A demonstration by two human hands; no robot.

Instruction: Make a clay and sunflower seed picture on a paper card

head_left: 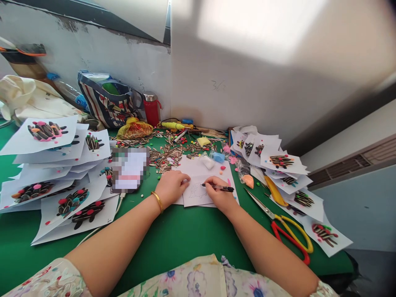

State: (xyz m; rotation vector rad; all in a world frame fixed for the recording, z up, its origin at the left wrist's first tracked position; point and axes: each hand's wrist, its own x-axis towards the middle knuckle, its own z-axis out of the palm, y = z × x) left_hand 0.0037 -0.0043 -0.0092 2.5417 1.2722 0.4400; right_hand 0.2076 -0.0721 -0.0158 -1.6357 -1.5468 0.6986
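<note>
One slim black pen (227, 189) is clamped in the fingers of the right hand (220, 196) over a faintly drawn white paper sheet (194, 201), between the left and right edges of the green tabletop (185, 235). The left hand (170, 187) rests at the sheet's left; I cannot tell whether its fingers are apart.

The green tabletop (185, 239) carries a left card pile (52, 171), a right card pile (280, 167) and scattered seeds (165, 156) toward the far side — with white paper (198, 200) nearer the middle and scissors (274, 216) at near right.

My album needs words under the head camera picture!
Right hand holds a black pen over a drawing on white paper, left hand at its edge, seeds beyond.
</note>
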